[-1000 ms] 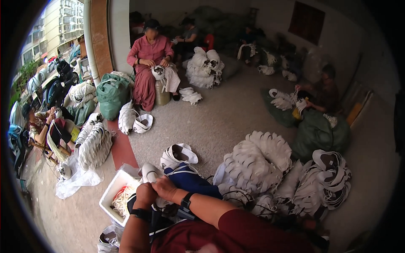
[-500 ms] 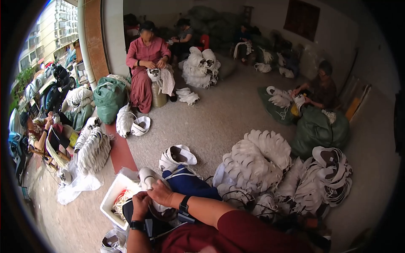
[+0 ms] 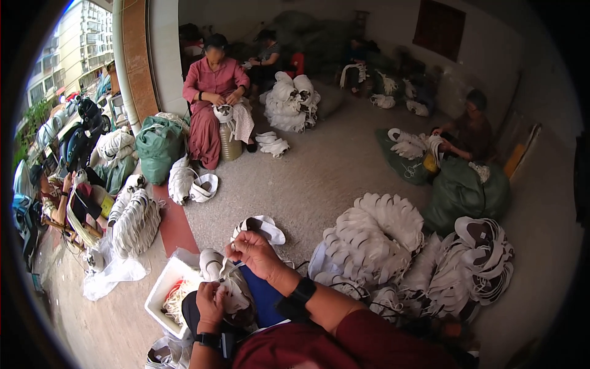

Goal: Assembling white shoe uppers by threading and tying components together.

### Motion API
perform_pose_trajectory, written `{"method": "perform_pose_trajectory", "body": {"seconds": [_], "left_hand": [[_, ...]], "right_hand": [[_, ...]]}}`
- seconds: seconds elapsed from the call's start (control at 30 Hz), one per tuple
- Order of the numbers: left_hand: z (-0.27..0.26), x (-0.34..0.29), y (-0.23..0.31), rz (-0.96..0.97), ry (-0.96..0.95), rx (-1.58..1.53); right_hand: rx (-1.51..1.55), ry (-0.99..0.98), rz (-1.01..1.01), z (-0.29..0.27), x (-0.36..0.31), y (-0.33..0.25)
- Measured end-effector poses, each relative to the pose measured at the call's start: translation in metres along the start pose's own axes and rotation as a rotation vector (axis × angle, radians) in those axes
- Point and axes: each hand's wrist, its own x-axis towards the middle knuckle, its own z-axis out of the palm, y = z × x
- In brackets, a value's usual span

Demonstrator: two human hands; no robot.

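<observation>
On my lap lies a white shoe upper (image 3: 238, 297), its toe pointing away from me and its dark inside partly showing. My right hand (image 3: 257, 253) is raised above it, thumb and fingers pinched on a white shoelace (image 3: 225, 268) that runs down to the upper. Low at the upper's left side, my left hand (image 3: 211, 302) has its fingers pressed together; what they grip, if anything, is too small to make out. Blue cloth (image 3: 265, 295) covers my lap beneath the upper. Just beyond my right hand, another white upper (image 3: 265, 229) rests on the floor.
A white foam box (image 3: 161, 312) of laces stands left of my hands. Stacked white uppers (image 3: 375, 237) and a further pile (image 3: 473, 261) lie to my right. Green sacks (image 3: 470, 194) stand farther off. Several people sit around, including a person in pink (image 3: 215, 80) handling a shoe.
My right hand has lifted up and away from the upper, drawing the lace taut. My left hand has shifted slightly right and stays low by the upper.
</observation>
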Motion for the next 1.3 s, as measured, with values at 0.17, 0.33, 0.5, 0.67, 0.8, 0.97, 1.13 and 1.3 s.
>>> {"method": "perform_pose_trajectory", "body": {"seconds": [0.17,0.33,0.5,0.67,0.8,0.97,1.13,1.3], "left_hand": [[0.009,0.001,0.014,0.224,-0.107,0.393],[0.008,-0.003,-0.005,0.295,-0.048,0.342],[-0.038,-0.016,0.075,0.028,-0.798,-0.184],[-0.078,-0.004,0.113,0.071,-0.476,-0.037],[-0.092,0.003,0.107,0.051,-0.291,-0.096],[-0.086,0.0,0.105,-0.173,-0.09,-0.524],[-0.082,-0.001,0.112,-0.223,-0.106,-0.789],[-0.077,-0.006,0.098,-0.284,-0.083,-0.729]], "right_hand": [[-0.054,0.033,0.061,0.001,-0.02,0.025],[-0.123,0.07,0.074,0.0,-0.026,0.027],[-0.226,0.033,0.147,-0.007,-0.032,0.035],[-0.313,-0.087,0.262,0.007,-0.04,0.051],[-0.419,-0.06,0.235,0.033,-0.043,0.05],[-0.479,-0.174,0.173,0.067,-0.052,0.032],[-0.489,-0.203,0.207,0.068,-0.055,0.025],[-0.595,-0.293,0.219,0.057,-0.056,0.026]]}}
